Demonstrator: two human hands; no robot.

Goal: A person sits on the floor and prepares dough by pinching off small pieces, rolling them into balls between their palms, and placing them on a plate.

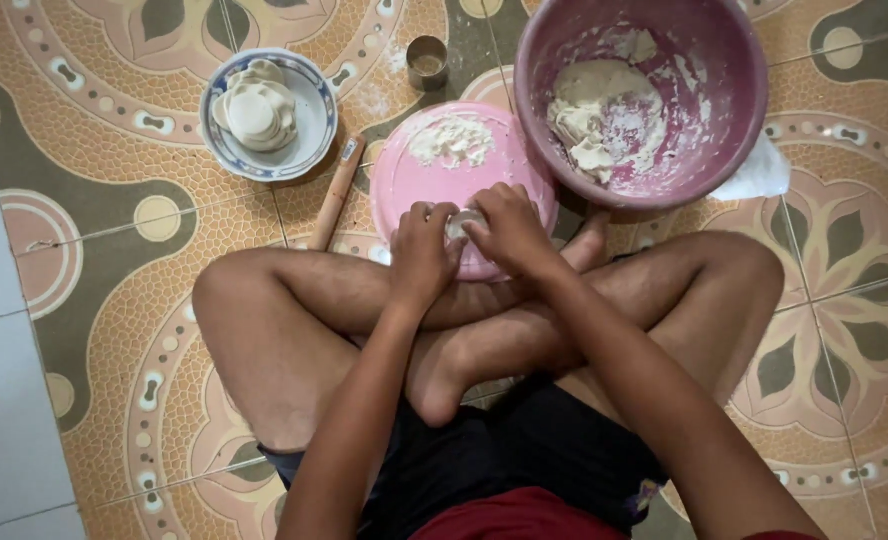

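I sit cross-legged on a patterned tile floor. Both hands meet over the near edge of a round pink board (404,180). My left hand (422,250) and my right hand (509,232) together grip a small pale piece of dough (461,224) between the fingertips. A pile of flour and dough scraps (451,140) lies at the far side of the board.
A large purple basin (734,100) with a lump of dough (604,115) stands at the far right. A blue-rimmed bowl (314,130) at the far left holds stacked dough discs (256,110). A wooden rolling pin (336,194) lies left of the board. A small metal ring cutter (427,62) sits beyond it.
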